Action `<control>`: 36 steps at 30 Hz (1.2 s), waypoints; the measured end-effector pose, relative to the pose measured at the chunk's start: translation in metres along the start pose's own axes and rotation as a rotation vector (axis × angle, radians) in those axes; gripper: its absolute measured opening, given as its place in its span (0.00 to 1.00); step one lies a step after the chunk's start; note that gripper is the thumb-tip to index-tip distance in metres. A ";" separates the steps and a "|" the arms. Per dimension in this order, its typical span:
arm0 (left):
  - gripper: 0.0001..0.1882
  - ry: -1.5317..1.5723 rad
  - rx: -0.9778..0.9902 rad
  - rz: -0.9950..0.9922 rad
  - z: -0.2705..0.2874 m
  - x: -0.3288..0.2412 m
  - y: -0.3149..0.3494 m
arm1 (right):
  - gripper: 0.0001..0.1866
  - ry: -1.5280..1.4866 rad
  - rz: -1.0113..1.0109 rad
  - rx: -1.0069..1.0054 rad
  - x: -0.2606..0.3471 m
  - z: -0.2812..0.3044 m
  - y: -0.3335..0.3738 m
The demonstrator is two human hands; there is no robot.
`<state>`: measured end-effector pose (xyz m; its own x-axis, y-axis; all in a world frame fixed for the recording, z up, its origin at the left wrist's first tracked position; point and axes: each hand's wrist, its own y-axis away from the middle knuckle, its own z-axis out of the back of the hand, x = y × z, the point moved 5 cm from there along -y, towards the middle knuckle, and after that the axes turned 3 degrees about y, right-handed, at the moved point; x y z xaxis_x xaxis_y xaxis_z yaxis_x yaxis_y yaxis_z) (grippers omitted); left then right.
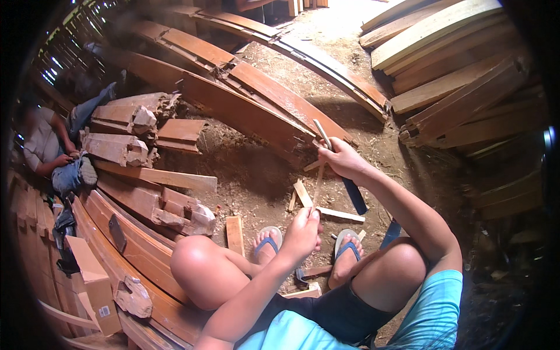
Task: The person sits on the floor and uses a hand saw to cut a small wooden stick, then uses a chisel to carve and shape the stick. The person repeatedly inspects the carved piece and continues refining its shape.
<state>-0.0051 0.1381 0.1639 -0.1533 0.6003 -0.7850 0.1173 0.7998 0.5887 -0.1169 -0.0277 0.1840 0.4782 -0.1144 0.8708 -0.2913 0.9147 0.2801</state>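
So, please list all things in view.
Thin stick: one, pale, centre
Long tool: one, grey and dark blue, centre
Wood offcuts: several, pale, before feet
Hammer-like tool: one, brown handle, between feet
Flat piece: one, blue, by right knee
Long boards: several, reddish, ahead
Stacked planks: many, brown, upper right
Broken timbers: several, brown, left
Phone-like object: one, dark, on left boards
Cardboard box: one, tan, lower left
Other person: one, pale shirt, left
Sandals: two, blue straps, on feet
Shirt: one, turquoise, bottom
Shorts: one, dark, bottom
Left hand: one, bare, gripping stick
Right hand: one, bare, holding tool
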 end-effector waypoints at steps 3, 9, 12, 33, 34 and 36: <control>0.12 0.104 0.080 0.084 -0.022 0.030 -0.032 | 0.10 -0.286 -0.274 0.051 -0.067 0.017 0.010; 0.11 0.111 0.189 0.312 -0.053 0.135 -0.074 | 0.03 -0.969 -0.569 -0.065 -0.234 -0.003 0.087; 0.10 0.128 0.164 0.435 -0.060 0.172 -0.078 | 0.07 -1.134 -0.830 -0.179 -0.279 -0.026 0.158; 0.19 0.182 0.241 0.765 -0.072 0.251 -0.101 | 0.29 -0.579 -0.682 -0.249 -0.284 -0.065 0.235; 0.19 0.218 0.200 0.851 -0.074 0.249 -0.099 | 0.29 -0.567 -0.683 -0.260 -0.287 -0.068 0.235; 0.20 0.236 0.164 0.951 -0.081 0.246 -0.096 | 0.29 -0.553 -0.725 -0.205 -0.285 -0.066 0.234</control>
<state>-0.1332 0.2093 -0.0702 -0.1137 0.9911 0.0693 0.4244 -0.0146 0.9054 -0.2666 0.2444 -0.0250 0.0081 -0.8041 0.5944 0.1015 0.5920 0.7995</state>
